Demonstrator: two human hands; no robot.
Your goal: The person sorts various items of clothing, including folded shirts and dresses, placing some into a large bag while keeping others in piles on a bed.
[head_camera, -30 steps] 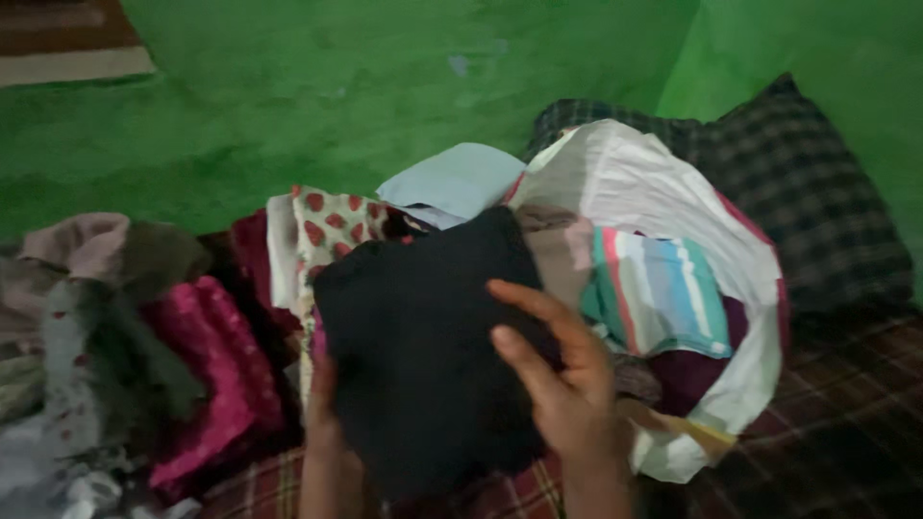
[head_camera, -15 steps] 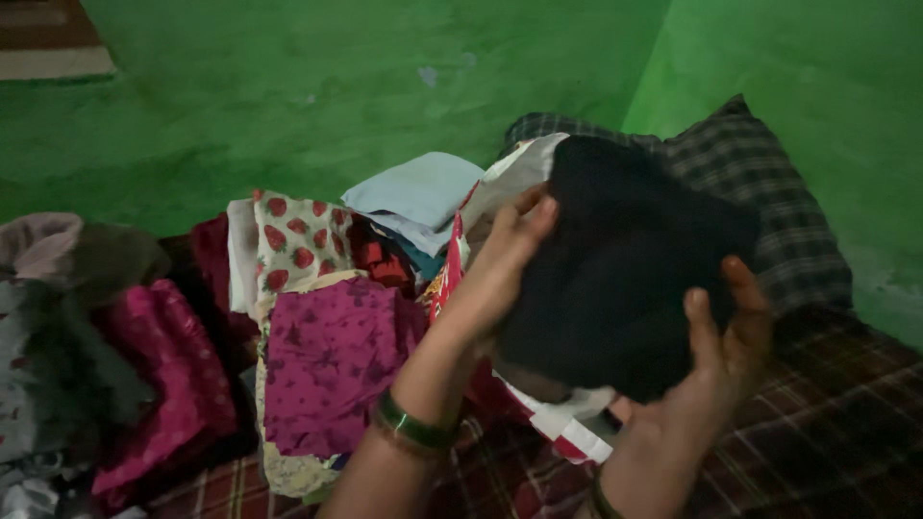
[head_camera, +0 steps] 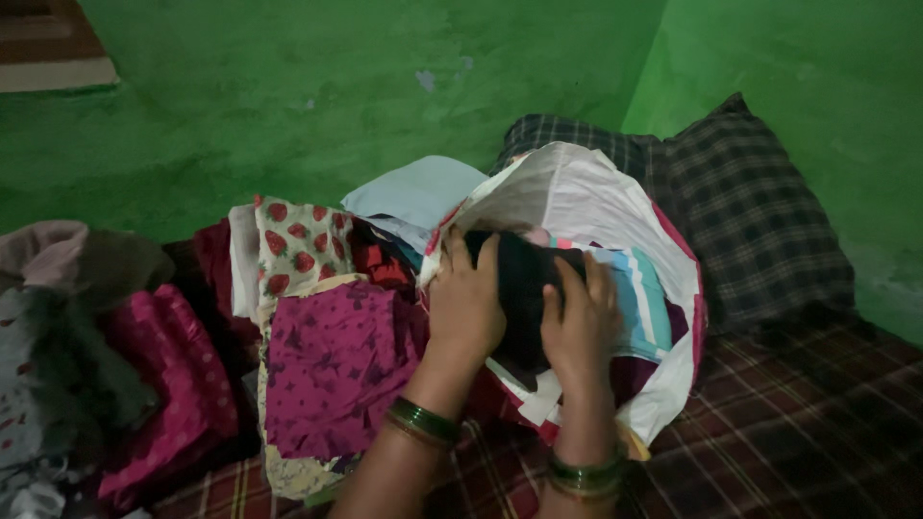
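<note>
A: Black cloth [head_camera: 524,288], folded, sits in the mouth of the white plastic bag [head_camera: 586,197], pressed down by both hands.

B: Grip?

A: Left hand [head_camera: 466,303] and right hand [head_camera: 580,322] lie flat on it, fingers clasping its edges, probably.

B: Risk?

A: The bag looks full; pushing could split its thin wall or spill the striped fabric [head_camera: 635,298].

I count two hands, left [head_camera: 466,303] and right [head_camera: 580,322], one black cloth [head_camera: 524,288], one white plastic bag [head_camera: 586,197], one checked pillow [head_camera: 740,211], one purple starred cloth [head_camera: 332,360], one strawberry-print cloth [head_camera: 293,245], and green bangles [head_camera: 421,421] on both wrists.
</note>
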